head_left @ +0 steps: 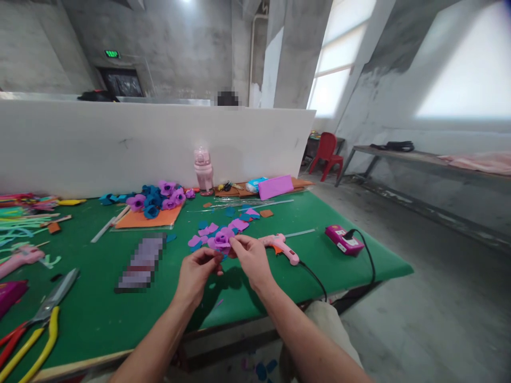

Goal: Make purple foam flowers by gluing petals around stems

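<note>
Both hands meet above the near middle of the green table (pixel 99 314), just over its front edge. The left hand (pixel 196 276) comes up from six o'clock with its fingers curled closed, pinching the underside of a purple foam flower (pixel 221 240). The right hand (pixel 250 259) closes in from four o'clock, thumb and forefinger pressed on the flower's right side, so the flower is held between the two hands, lifted a little off the cloth.

At twelve o'clock from the flower, loose purple and blue petals (pixel 223 226) lie scattered on the table. At three o'clock, just beside the right hand, a pink glue gun (pixel 281 247) rests on its side, its black cord trailing off toward the table edge. Farther out at three o'clock sits a pink power block (pixel 343 240) with a cable plugged in.

At eleven o'clock, a heap of finished purple and blue flowers (pixel 157 198) sits on an orange sheet (pixel 146 218). A pink bottle (pixel 203 170) stands at twelve o'clock against the white partition (pixel 120 143). Down at eight o'clock, near the corner, lie scissors (pixel 50 303) and yellow-handled pliers (pixel 34 346). Well apart at two o'clock, off the table, stands a red chair (pixel 328 154).
</note>
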Demonstrator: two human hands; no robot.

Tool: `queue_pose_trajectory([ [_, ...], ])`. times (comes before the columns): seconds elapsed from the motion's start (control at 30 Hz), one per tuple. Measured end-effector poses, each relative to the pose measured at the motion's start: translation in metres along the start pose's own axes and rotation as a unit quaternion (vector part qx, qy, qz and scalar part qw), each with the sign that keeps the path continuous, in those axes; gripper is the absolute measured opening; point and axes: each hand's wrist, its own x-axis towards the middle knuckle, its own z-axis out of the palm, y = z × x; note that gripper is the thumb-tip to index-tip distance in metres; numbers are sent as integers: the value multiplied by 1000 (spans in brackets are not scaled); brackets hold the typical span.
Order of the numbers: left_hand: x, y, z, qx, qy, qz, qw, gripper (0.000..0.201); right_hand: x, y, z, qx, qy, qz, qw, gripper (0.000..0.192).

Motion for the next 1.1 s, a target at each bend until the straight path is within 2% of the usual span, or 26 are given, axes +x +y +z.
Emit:
queue_pose_trajectory([
  [0.33,2,-5,-1,-40,-5,-43,998,30,1,8,0,-9,18,-15,1000,26],
  [0.57,2,-4,-1,-43,-9,-40,998,28,0,4,0,-6,34,-4,999,24],
  [1.1,0,-2,-2,-14,-8,-45,999,24,2,6,-4,-17,26,-9,999,23],
])
